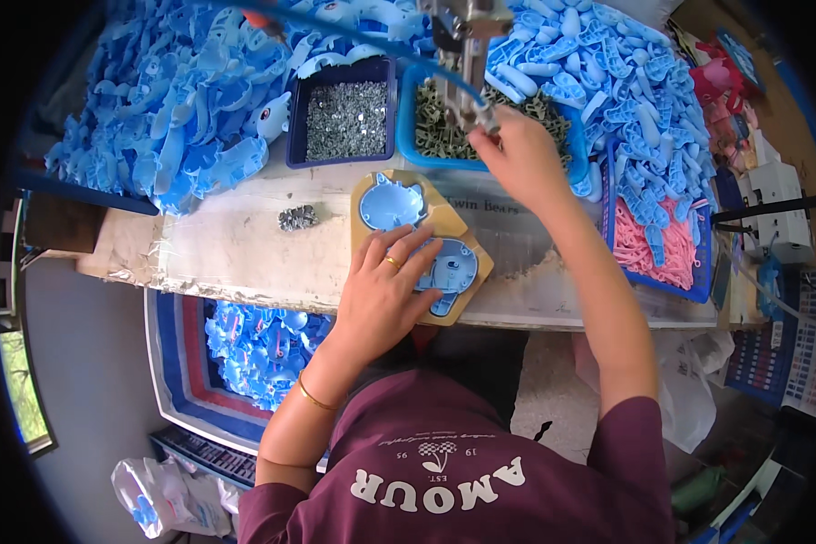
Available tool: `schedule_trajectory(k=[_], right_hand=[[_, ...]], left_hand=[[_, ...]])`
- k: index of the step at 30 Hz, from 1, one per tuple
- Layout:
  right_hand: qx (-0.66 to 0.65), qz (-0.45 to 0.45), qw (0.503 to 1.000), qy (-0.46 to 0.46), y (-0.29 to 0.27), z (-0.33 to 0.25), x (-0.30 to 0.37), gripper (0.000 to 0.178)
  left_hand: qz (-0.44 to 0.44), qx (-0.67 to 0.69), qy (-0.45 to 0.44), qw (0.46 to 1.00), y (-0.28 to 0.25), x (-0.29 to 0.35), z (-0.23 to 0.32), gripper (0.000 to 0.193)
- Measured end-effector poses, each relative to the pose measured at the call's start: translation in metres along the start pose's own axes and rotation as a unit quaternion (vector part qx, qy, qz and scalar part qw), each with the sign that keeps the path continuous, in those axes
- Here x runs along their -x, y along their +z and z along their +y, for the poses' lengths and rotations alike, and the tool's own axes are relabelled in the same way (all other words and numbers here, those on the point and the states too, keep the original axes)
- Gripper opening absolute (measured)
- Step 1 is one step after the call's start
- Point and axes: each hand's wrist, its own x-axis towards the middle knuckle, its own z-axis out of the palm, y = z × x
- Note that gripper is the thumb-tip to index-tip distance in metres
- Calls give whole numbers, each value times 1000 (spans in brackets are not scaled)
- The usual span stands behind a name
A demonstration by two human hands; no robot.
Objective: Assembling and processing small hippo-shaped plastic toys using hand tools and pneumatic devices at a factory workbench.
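My left hand (383, 276) lies with fingers apart on a tan, angular holding block (446, 210). Two light-blue plastic shells sit in the block's hollows: a round shell (392, 205) at the far left and a second shell (453, 266) at the near right, which my fingers partly cover. My right hand (520, 156) is closed over the light-blue tray (408, 136) of small grey-green parts. Its fingertips meet the lower end of a hanging metal tool (462, 77) in the picture; what they pinch is hidden.
Left of the tray stands a dark bin (349, 113) of small silvery pieces. Blue shells (181, 109) heap at the far left, blue parts (639, 118) at the right. A blue basket (666, 281) holds pink pieces. Below the table's edge, a lined container (177, 363) holds more blue parts.
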Motion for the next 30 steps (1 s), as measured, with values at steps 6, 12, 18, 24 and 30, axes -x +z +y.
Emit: schedule_trajectory(k=[6,12,18,24,30], right_hand=[[46,26,993,-105,42,21,-51,21],[-18,61,989,-132,19,37,-35,15],[-288,68,955,10,-5,31,27,20],[-92,111,961,-237,10,-16,93,17],[-128,45,990,-40,-44,20,134,14]], left_hand=[[-3,-9,-7,1000,4,2,1,59],[-13,1,-2,1000,-4,0,1,56],[41,73,14,996,-11,-31,8,48],[40,548,-232,803,10,-45,7,34],[39,582,-257,770,7,-36,17,22]])
